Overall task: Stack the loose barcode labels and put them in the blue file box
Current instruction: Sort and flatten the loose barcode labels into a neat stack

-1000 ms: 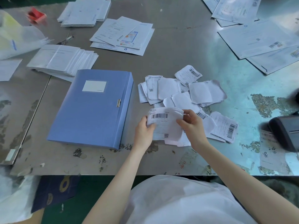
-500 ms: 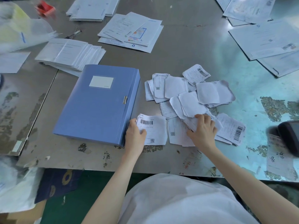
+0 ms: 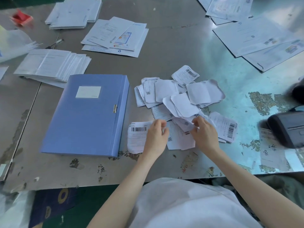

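Observation:
The blue file box (image 3: 88, 116) lies closed and flat on the metal table, its clasp facing right. To its right spreads a loose pile of white barcode labels (image 3: 181, 96), several overlapping, some face down. One label (image 3: 136, 137) lies flat beside the box, barcode up. My left hand (image 3: 156, 139) hovers over that label's right edge with curled, blurred fingers. My right hand (image 3: 205, 134) pinches a crumpled label (image 3: 187, 125) at the pile's near edge and lifts it slightly. Another barcode label (image 3: 227, 127) lies just right of my right hand.
Stacks of white envelopes (image 3: 52, 66) and printed sheets (image 3: 115, 37) lie behind the box. More documents (image 3: 256, 35) sit at the back right. A black device (image 3: 287, 129) and a handwritten slip (image 3: 269, 148) are at the right. The table's front edge (image 3: 98, 183) is close to my body.
My left hand laid one label flat beside the box, then slid right off it. My right hand went into the pile's near edge and closed on another label.

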Tool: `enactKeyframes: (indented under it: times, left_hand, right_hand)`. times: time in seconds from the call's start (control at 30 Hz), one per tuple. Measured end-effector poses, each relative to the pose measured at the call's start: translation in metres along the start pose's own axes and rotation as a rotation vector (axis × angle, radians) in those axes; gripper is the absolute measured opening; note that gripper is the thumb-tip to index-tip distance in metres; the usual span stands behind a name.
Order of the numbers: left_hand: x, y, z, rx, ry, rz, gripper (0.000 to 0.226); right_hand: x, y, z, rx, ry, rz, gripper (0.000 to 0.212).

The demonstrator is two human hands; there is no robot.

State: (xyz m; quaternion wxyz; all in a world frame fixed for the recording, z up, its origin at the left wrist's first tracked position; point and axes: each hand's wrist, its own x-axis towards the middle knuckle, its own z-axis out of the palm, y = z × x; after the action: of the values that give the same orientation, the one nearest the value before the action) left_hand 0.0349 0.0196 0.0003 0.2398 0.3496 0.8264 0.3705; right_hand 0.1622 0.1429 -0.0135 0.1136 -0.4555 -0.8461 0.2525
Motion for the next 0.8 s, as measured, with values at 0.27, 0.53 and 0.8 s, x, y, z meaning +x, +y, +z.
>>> enactKeyframes:
  times: [0.27,0.53,0.8]
  left_hand:
    - [0.019,0.04,0.025,-0.515,-0.231,-0.4,0.028]
    - [0.017,0.019,0.021,-0.43,-0.193,-0.411,0.025]
    - [0.013,0.015,0.02,-0.442,-0.228,-0.384,0.027]
  right_hand:
    - [-0.013,-0.006,-0.011,0.336,-0.091,-0.099,0.017]
    - [-0.012,-0.001,-0.02,0.52,0.002,0.12,0.01]
    - [0.017,0.045,-0.032,0.045,0.007,0.56,0.065]
